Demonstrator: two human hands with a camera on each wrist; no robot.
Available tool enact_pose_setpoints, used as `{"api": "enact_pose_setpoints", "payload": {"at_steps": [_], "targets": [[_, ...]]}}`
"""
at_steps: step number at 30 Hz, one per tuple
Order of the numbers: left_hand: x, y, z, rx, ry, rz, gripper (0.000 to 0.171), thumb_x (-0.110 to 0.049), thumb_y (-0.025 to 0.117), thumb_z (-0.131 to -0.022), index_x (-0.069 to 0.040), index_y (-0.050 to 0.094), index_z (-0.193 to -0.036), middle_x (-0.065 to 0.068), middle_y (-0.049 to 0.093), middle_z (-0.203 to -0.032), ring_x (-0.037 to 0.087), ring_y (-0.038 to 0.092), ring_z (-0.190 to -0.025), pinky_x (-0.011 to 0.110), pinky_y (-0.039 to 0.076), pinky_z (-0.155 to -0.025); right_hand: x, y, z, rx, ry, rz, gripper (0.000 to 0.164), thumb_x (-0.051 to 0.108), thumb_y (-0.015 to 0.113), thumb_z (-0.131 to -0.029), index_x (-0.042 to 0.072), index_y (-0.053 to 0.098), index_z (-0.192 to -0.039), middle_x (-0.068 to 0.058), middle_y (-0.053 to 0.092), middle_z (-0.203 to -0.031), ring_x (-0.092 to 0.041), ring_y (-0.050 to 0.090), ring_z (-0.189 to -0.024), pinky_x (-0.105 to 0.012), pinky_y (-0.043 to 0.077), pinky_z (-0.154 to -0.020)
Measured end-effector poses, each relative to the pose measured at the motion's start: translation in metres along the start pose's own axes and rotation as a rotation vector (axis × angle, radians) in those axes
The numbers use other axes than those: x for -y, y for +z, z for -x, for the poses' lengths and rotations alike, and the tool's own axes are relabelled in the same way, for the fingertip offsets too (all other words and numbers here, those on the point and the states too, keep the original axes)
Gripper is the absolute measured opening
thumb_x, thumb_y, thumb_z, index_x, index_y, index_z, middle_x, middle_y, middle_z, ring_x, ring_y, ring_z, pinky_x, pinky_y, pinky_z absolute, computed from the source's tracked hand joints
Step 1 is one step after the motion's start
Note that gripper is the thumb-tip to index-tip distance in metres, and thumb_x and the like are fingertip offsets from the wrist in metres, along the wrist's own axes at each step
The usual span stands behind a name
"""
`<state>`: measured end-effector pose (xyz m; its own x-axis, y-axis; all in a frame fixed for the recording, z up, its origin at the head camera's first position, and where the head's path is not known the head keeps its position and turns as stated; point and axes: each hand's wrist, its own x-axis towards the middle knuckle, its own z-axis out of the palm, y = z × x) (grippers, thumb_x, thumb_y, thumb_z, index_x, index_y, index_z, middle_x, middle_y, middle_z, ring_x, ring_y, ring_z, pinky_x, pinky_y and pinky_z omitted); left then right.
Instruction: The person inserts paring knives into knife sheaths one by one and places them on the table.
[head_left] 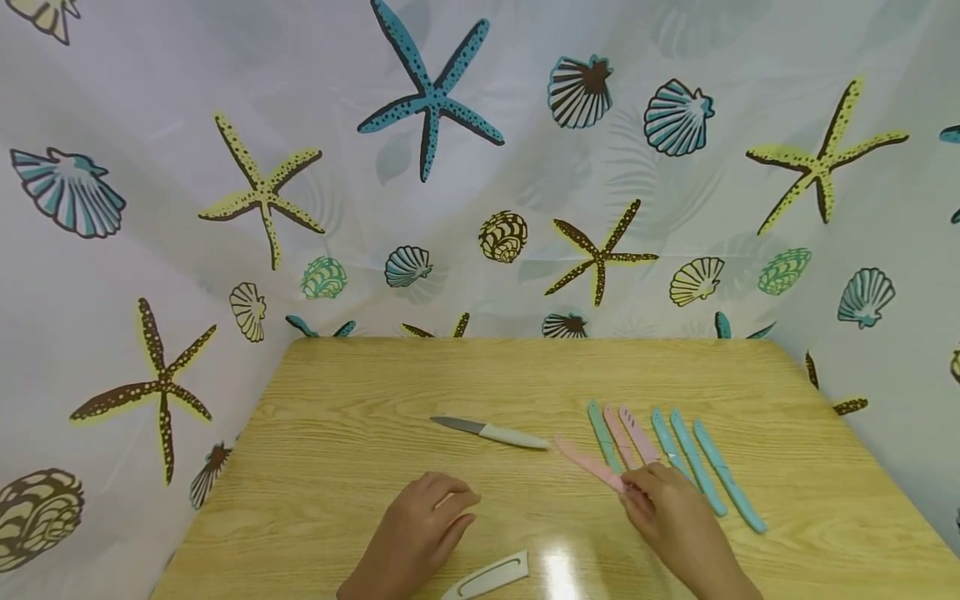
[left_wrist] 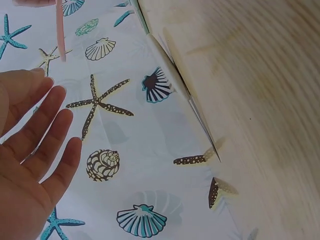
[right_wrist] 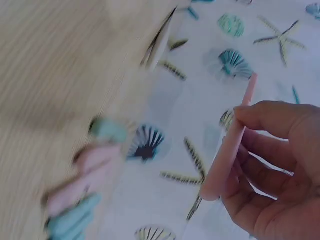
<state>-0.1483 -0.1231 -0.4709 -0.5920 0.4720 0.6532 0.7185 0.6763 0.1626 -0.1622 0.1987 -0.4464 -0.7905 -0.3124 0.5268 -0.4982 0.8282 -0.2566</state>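
My right hand (head_left: 667, 508) pinches a pink knife (head_left: 588, 462) between thumb and fingers, its slim end pointing left and away from me. The right wrist view shows the thumb pressed along this pink knife (right_wrist: 227, 162). My left hand (head_left: 420, 533) is raised over the left part of the table with its fingers spread and nothing in them, as the left wrist view shows of the same hand (left_wrist: 37, 150). Beyond it lies a knife with a cream handle (head_left: 513, 436) and bare grey blade (head_left: 456, 424). Near the front edge is a cream slotted blade cover (head_left: 491, 577).
Right of centre, a row of knives lies side by side: a green one (head_left: 603, 435), two pink ones (head_left: 637, 433) and several blue ones (head_left: 727, 475). The wooden table (head_left: 360, 375) meets a patterned cloth (head_left: 480, 183) at its back and sides.
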Motion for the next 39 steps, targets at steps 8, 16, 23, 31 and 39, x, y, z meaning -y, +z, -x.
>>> {"api": "enact_pose_setpoints", "payload": {"at_steps": [8, 16, 23, 31, 39], "targets": [[0.0, 0.006, 0.005, 0.03, 0.023, 0.003, 0.017, -0.015, 0.079, -0.078, -0.018, 0.072, -0.093, -0.008, 0.065, -0.092, 0.008, 0.061, -0.083, 0.025, 0.053, -0.072, -0.08, -0.035, 0.004, 0.134, 0.314, 0.049, 0.022, 0.004, 0.073, -0.081, -0.013, 0.068, -0.093, -0.017, 0.066, -0.076, -0.024, 0.063, -0.063, -0.035, 0.052, -0.048], [-0.001, 0.008, 0.007, 0.075, 0.041, 0.005, 0.015, -0.016, 0.081, -0.076, -0.017, 0.073, -0.089, -0.008, 0.064, -0.087, 0.007, 0.061, -0.081, 0.022, 0.052, -0.07, -0.146, -0.048, 0.01, 0.306, 0.461, 0.076, 0.027, 0.005, 0.061, -0.088, -0.02, 0.062, -0.097, -0.028, 0.065, -0.081, -0.019, 0.052, -0.054, -0.034, 0.044, -0.045], [-0.003, 0.007, 0.007, 0.112, 0.044, 0.041, 0.015, -0.015, 0.08, -0.078, -0.018, 0.072, -0.091, -0.009, 0.064, -0.087, 0.007, 0.061, -0.082, 0.023, 0.052, -0.071, -0.171, -0.041, 0.014, 0.53, 0.615, 0.052, 0.03, 0.007, 0.057, -0.088, -0.021, 0.059, -0.097, -0.026, 0.064, -0.081, -0.022, 0.055, -0.061, -0.04, 0.049, -0.052], [-0.005, 0.006, 0.01, 0.159, 0.021, 0.063, 0.015, -0.016, 0.078, -0.081, -0.019, 0.072, -0.094, -0.01, 0.063, -0.088, 0.006, 0.06, -0.083, 0.024, 0.052, -0.071, -0.181, -0.033, 0.02, 0.596, 0.647, 0.064, 0.024, 0.008, 0.057, -0.085, -0.015, 0.061, -0.085, -0.018, 0.064, -0.074, -0.024, 0.058, -0.064, -0.044, 0.051, -0.056], [-0.006, 0.006, 0.009, 0.185, 0.015, 0.067, 0.012, -0.018, 0.076, -0.083, -0.02, 0.072, -0.094, -0.01, 0.064, -0.088, 0.006, 0.06, -0.082, 0.024, 0.051, -0.071, -0.18, -0.032, 0.02, 0.564, 0.628, 0.051, 0.018, 0.006, 0.058, -0.083, -0.009, 0.061, -0.074, -0.006, 0.058, -0.062, -0.019, 0.05, -0.055, -0.035, 0.044, -0.05]]}}
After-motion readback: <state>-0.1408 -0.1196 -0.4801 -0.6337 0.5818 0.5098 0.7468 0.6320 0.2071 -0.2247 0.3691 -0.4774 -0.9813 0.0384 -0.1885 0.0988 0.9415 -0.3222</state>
